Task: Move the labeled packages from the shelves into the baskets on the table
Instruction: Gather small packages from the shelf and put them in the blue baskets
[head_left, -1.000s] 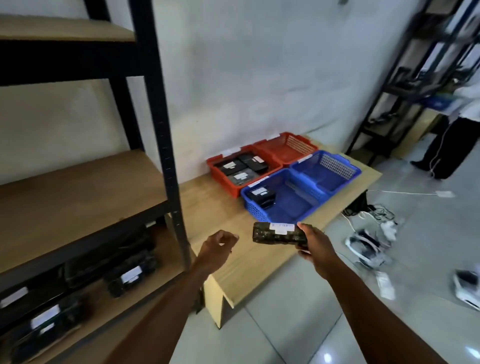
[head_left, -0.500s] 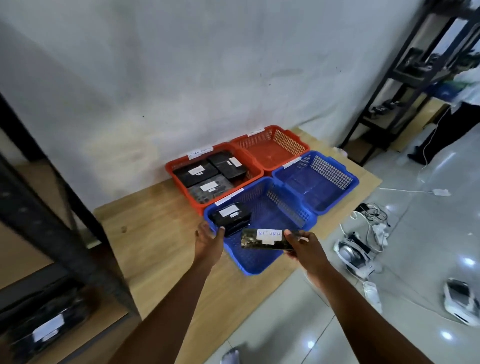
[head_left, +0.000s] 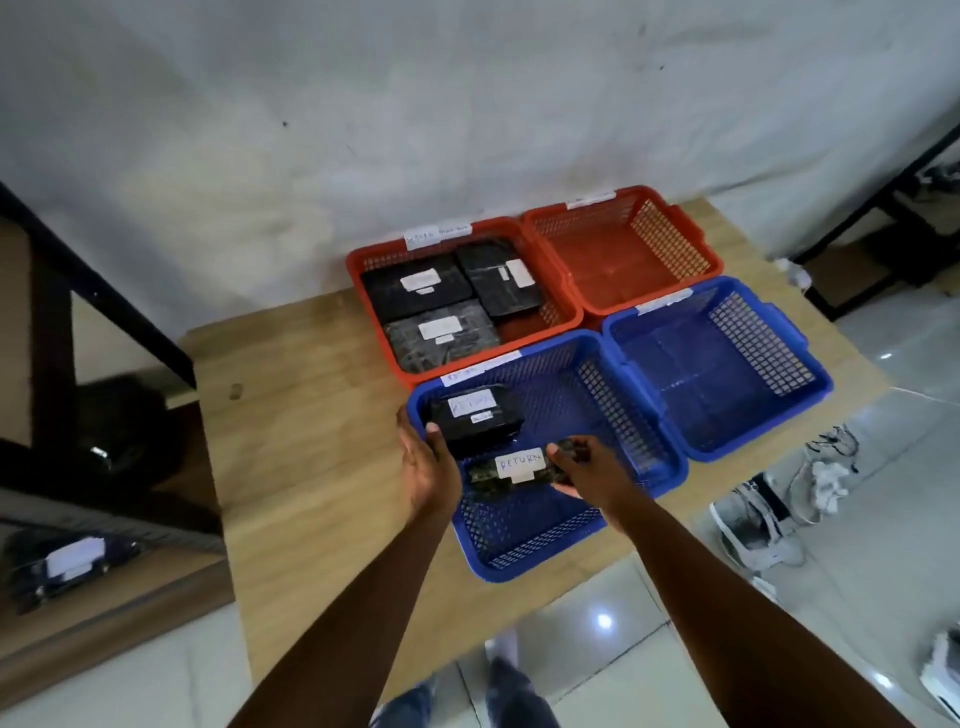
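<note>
A dark package with a white "RETURN" label (head_left: 511, 470) hangs low inside the near left blue basket (head_left: 631, 441). My right hand (head_left: 584, 465) grips its right end. My left hand (head_left: 428, 470) lies over the basket's left rim, thumb touching another black labeled package (head_left: 475, 418) that sits in the basket's far left corner; the rest of its fingers are hard to read. Three dark labeled packages (head_left: 441, 296) fill the far left red basket (head_left: 363, 270). The far right red basket (head_left: 623, 254) and near right blue basket (head_left: 727, 374) hold nothing.
The baskets stand on a wooden table (head_left: 306, 415) against a white wall. A black metal shelf (head_left: 62, 291) stands at the left, with a labeled package (head_left: 70, 564) on a low board. Shoes (head_left: 763, 514) lie on the tiled floor at the right.
I have stepped up to the table and the view tilted down. My right hand lowered the "RETURN" package into the near left blue basket; my left hand moved onto that basket's left rim.
</note>
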